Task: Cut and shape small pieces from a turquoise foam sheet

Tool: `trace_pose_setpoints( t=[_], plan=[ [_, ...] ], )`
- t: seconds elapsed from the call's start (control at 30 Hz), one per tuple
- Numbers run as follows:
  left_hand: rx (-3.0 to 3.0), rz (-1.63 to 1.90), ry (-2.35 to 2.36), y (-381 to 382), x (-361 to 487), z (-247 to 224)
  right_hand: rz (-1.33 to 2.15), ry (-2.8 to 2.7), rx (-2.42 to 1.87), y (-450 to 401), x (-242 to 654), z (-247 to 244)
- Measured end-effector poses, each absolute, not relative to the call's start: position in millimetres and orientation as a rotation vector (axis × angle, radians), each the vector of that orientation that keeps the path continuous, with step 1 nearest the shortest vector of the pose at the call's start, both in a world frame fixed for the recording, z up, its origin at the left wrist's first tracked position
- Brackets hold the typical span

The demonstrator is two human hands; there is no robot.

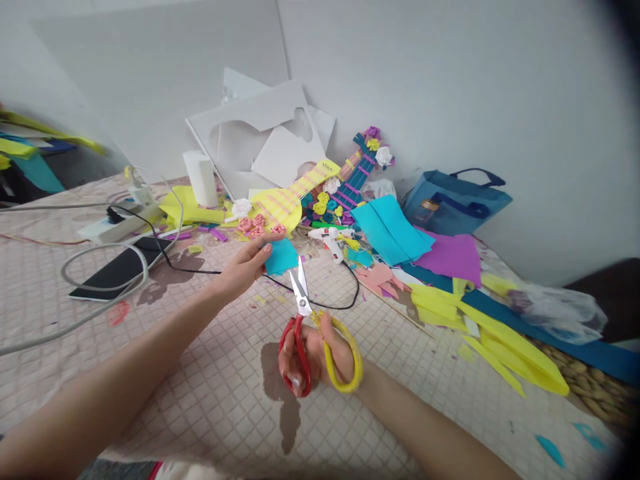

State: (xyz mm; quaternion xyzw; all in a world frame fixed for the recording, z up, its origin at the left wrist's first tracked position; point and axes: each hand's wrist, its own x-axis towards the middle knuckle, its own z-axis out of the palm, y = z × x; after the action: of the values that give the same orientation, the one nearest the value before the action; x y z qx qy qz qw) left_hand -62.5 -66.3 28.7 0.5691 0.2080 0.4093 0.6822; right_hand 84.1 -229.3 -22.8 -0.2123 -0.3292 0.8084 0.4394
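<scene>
My left hand (254, 259) pinches a small square piece of turquoise paper (281, 257) at its left edge, above the quilted cloth. In my right hand (320, 357) is a pair of scissors (302, 303) with one red and one yellow handle. Fingers and thumb are through the loops. The blades are slightly parted and point up toward the paper's lower right corner; whether they touch it I cannot tell. Behind the paper lie pink paper flowers (259, 225) and a yellow guitar-shaped cutout (280, 203) with pink strips.
A white glue gun (331, 241) with a black cord lies beyond the scissors. Turquoise sheets (387, 230), purple paper (453, 257) and yellow paper (500, 337) spread to the right. A blue bag (450, 203) stands at the wall. Left are a black tablet-like slab (120, 270) and a power strip (113, 227).
</scene>
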Motion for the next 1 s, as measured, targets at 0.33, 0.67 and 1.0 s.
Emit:
trace_pose_setpoints(
  t=[0.33,0.67,1.0],
  plan=[
    [1.368,0.957,0.381,-56.9,-65.5,23.3,1.979,-0.822,-0.505,-229.1,83.0,-21.6],
    [1.403,0.885,0.318,-65.4,-64.7,27.6,1.977,-0.872,-0.457,-229.0,79.4,-16.4],
    [1.413,0.902,0.311,-62.4,-64.1,24.0,1.969,-0.793,-0.467,-231.3,76.5,-15.6]
  ],
)
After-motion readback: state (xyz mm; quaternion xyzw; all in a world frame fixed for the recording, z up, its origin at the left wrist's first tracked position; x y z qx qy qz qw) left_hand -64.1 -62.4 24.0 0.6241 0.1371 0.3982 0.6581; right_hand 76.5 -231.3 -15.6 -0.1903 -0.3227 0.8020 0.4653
